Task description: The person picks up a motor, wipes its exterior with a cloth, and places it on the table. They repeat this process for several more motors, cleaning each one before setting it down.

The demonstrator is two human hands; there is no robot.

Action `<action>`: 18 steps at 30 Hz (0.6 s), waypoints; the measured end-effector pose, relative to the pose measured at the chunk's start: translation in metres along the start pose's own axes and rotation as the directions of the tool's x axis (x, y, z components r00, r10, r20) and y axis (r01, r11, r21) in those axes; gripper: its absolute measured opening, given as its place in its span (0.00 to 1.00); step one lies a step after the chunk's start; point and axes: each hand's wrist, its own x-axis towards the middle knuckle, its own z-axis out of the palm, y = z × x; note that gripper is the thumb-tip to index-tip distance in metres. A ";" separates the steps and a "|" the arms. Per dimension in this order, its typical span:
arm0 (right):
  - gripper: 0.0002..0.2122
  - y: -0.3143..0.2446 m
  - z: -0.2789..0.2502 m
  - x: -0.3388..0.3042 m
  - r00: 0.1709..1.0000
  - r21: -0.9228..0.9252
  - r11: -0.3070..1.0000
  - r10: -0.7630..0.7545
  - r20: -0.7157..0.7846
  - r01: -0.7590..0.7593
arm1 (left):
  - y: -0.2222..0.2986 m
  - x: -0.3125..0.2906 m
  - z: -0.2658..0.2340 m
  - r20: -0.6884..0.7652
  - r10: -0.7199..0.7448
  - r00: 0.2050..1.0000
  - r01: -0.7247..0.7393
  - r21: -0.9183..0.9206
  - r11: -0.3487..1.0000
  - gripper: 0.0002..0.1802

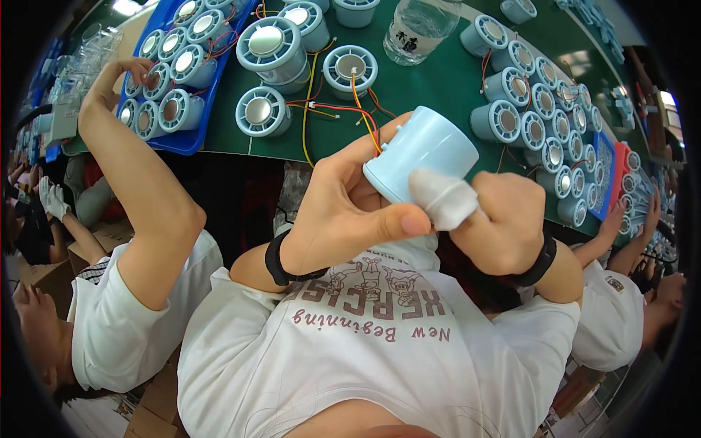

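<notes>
Wires point(363, 109) trailed from the housing point(423, 150), grasped by both the left hand point(343, 212) and right hand point(504, 226) at centre; tugging toward six o'clock might have snapped them.

Pale-blue cylinder housing point(421, 151) in both hands

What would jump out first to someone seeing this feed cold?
At centre, the left hand and right hand together hold a pale blue cylindrical housing with red and yellow wires trailing from it; a white cloth-covered fingertip presses on its side. Beyond it, the green table carries many matching round units, one row along the right and more in a blue tray at upper left, where a co-worker's hand reaches.
</notes>
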 end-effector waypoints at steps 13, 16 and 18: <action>0.15 -0.021 -0.012 0.003 0.992 0.077 0.997 0.006 0.125 -0.016 | 0.010 0.001 -0.010 0.011 -0.123 0.992 0.123 -0.023 0.992 0.50; 0.17 -0.011 -0.009 0.008 0.996 0.036 0.999 -0.001 0.095 -0.002 | 0.007 0.005 -0.004 0.001 -0.065 0.998 0.065 0.006 0.998 0.49; 0.16 -0.001 -0.007 0.010 0.991 0.010 0.993 0.116 0.061 -0.116 | 0.004 0.000 -0.001 -0.013 -0.044 0.999 0.045 0.018 0.999 0.49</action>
